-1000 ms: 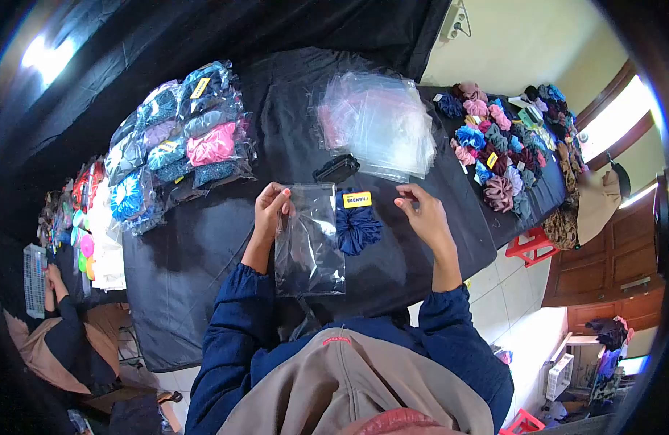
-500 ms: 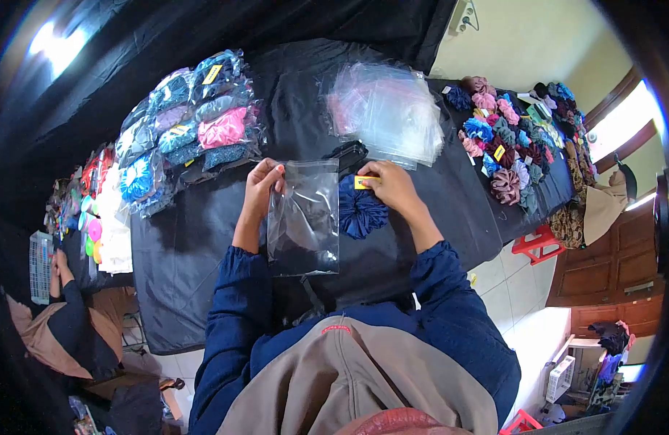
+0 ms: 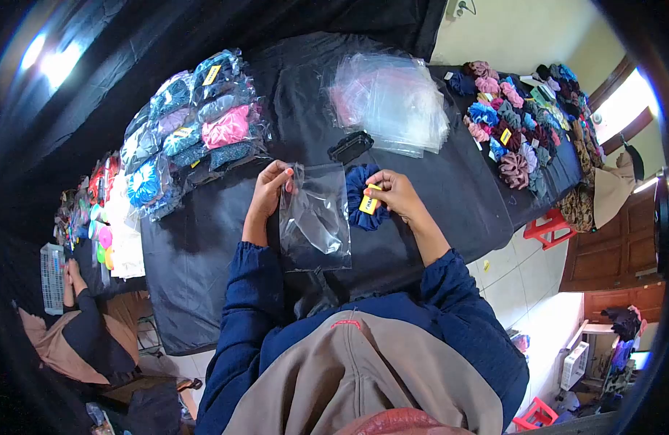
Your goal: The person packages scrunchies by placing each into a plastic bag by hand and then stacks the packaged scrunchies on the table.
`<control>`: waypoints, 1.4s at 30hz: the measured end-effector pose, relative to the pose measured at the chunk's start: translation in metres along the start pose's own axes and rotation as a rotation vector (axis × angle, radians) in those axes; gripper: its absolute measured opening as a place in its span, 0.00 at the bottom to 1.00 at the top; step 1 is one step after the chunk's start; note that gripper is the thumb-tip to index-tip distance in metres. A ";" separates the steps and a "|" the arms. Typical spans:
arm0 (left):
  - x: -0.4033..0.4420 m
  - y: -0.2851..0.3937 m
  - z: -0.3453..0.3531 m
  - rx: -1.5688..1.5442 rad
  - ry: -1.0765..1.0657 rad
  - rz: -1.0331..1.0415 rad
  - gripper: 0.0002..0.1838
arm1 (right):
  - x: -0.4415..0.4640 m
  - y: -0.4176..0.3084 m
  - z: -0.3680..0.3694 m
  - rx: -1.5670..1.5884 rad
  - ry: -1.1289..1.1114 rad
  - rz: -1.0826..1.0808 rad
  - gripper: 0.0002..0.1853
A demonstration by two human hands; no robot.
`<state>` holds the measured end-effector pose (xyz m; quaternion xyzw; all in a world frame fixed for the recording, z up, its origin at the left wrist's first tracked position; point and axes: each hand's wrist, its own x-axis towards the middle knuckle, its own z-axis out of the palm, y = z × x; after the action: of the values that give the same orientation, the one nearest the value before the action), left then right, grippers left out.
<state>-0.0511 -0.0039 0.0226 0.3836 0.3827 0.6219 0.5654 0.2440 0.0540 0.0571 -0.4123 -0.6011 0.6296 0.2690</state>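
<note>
My left hand (image 3: pixel 271 190) pinches the top left corner of a clear plastic bag (image 3: pixel 314 225), which hangs flat over the black cloth. Just right of the bag, my right hand (image 3: pixel 394 194) is closed on a navy blue scrunchie (image 3: pixel 360 218) at its yellow label (image 3: pixel 371 199). The label is tilted and partly covered by the fingers. A small black object (image 3: pixel 350 146) lies beyond the bag and the scrunchie.
A stack of clear bags (image 3: pixel 392 101) lies at the back. Packed scrunchies (image 3: pixel 196 130) are piled at the left, loose scrunchies (image 3: pixel 508 138) at the right. Another person (image 3: pixel 80 333) sits far left by a grey basket (image 3: pixel 52 279). A red stool (image 3: pixel 550 228) stands right.
My right hand has come in from the right and taken hold of the navy scrunchie by its label, which has turned. My left hand still holds the bag.
</note>
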 end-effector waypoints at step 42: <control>-0.038 0.089 0.068 0.438 -0.461 0.184 0.08 | -0.011 -0.116 -0.049 0.589 0.127 -0.600 0.27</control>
<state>-0.0238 -0.0449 0.1299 0.6597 0.3328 0.4702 0.4826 0.2724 0.0865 0.1759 -0.1623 -0.4710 0.6416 0.5832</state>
